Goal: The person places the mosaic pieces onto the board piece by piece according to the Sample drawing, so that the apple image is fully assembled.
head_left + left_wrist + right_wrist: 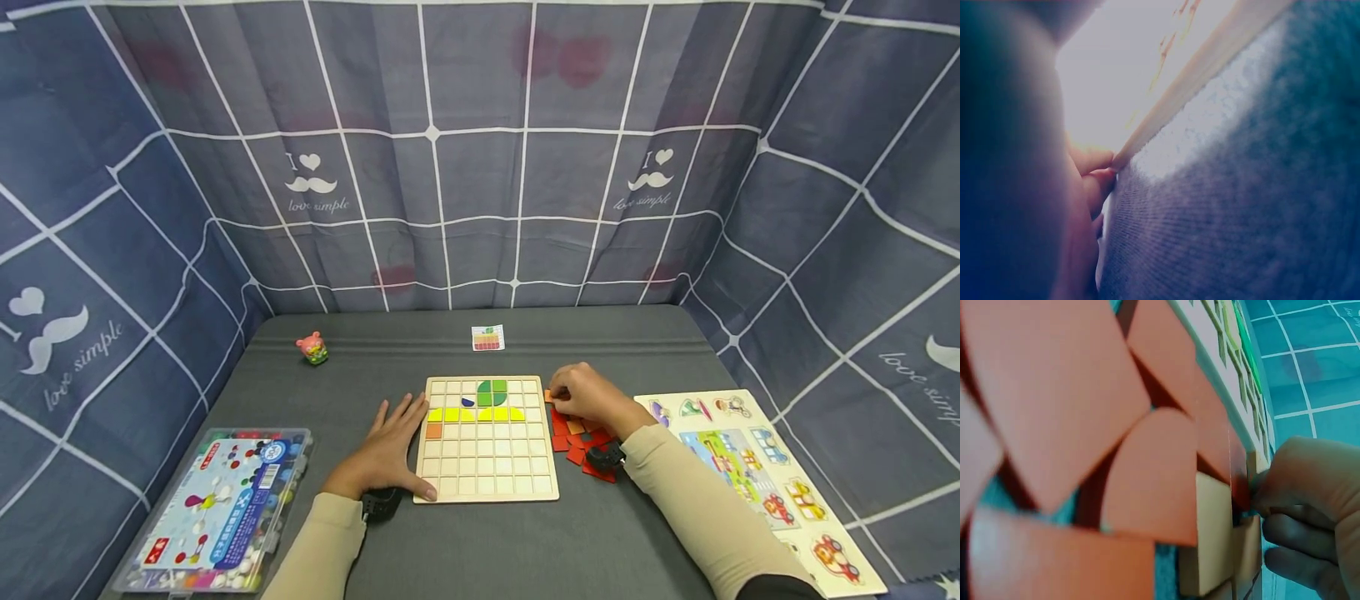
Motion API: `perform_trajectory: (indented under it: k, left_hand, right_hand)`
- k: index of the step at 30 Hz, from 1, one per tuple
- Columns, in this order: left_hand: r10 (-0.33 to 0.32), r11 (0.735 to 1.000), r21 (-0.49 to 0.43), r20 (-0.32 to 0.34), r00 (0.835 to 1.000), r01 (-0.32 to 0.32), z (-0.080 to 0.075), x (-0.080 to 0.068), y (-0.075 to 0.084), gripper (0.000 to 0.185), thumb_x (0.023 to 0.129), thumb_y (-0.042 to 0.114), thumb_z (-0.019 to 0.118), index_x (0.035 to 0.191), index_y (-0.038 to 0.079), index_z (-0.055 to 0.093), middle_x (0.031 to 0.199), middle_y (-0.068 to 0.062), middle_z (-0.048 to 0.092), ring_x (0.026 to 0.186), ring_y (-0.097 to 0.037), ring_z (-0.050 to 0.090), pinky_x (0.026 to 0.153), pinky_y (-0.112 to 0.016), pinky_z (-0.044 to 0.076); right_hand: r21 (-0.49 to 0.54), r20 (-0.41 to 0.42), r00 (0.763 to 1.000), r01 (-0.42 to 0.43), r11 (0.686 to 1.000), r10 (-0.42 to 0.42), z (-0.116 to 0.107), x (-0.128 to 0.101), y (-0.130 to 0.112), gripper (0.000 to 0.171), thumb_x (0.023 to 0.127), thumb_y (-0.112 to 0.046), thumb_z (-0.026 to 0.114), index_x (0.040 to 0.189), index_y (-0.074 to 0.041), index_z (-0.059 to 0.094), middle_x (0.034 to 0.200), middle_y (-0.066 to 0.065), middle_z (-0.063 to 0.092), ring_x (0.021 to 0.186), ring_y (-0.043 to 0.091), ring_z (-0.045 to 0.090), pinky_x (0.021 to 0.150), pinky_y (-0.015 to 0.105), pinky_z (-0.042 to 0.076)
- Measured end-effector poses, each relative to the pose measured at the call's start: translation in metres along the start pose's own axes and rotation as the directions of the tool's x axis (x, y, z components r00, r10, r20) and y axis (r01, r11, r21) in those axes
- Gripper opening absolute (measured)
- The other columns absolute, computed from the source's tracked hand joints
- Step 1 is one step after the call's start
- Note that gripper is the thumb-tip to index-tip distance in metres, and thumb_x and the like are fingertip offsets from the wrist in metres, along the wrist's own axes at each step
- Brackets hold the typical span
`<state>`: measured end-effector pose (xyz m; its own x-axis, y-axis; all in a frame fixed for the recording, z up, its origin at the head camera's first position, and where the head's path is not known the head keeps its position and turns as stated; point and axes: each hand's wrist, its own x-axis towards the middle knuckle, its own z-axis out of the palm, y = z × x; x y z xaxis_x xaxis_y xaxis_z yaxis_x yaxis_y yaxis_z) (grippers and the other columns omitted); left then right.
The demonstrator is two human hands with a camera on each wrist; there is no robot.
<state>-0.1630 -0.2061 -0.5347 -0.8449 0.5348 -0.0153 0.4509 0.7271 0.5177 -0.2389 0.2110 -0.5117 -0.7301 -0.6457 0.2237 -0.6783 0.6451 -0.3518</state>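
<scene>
Two hands: left hand [390,446] flat beside board [486,492]; right hand [588,398] curled among tiles [1154,481].

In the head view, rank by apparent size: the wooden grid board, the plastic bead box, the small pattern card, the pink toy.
1. Plastic bead box, though it lies nearer the camera than the board, so unsure.
2. Wooden grid board.
3. Small pattern card and pink toy look alike.

Grey cloth-covered table [480,550] bearing: wooden grid board [487,475] at centre, red and orange tiles [573,437] just right of it, vehicle peg puzzle [757,475] at lower right, clear bead box [213,512] at lower left, pink pig figurine [312,347] at upper left, small pattern card [487,337] at upper centre.
</scene>
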Motion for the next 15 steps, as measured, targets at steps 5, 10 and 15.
perform_trajectory:
  k: [5,10,15]
  left_hand:
    - [0.001,1.000,0.001,0.002,1.000,-0.001,0.001,0.000,0.000,0.156,0.052,0.079,0.092,0.168,0.002,0.020,0.174,-0.015,0.012,0.159,-0.038,0.006,0.121,-0.062,-0.011]
    - [0.005,1.000,0.014,-0.003,1.000,-0.005,0.002,0.001,-0.001,0.157,0.051,0.081,0.090,0.168,0.003,0.021,0.174,-0.015,0.013,0.159,-0.037,0.007,0.122,-0.062,-0.010]
    - [0.002,1.000,0.013,-0.008,1.000,-0.002,0.002,0.002,-0.002,0.158,0.050,0.081,0.090,0.168,0.003,0.020,0.174,-0.015,0.013,0.159,-0.037,0.007,0.122,-0.061,-0.010]
  right_hand:
    - [0.012,-0.073,0.996,-0.055,0.998,0.056,0.003,0.004,-0.005,0.016,0.080,-0.002,0.083,0.095,-0.007,0.082,0.100,0.002,0.074,0.093,0.022,0.071,0.081,0.039,0.060]
    - [0.031,-0.109,0.993,-0.050,0.998,0.053,0.006,0.017,-0.027,0.012,0.084,-0.005,0.084,0.094,-0.009,0.083,0.098,0.000,0.074,0.090,0.020,0.071,0.080,0.038,0.060]
    - [0.084,-0.124,0.991,0.058,0.995,-0.047,0.023,0.036,-0.060,0.011,0.084,-0.001,0.081,0.092,-0.008,0.082,0.095,0.000,0.073,0.085,0.015,0.070,0.073,0.028,0.060]
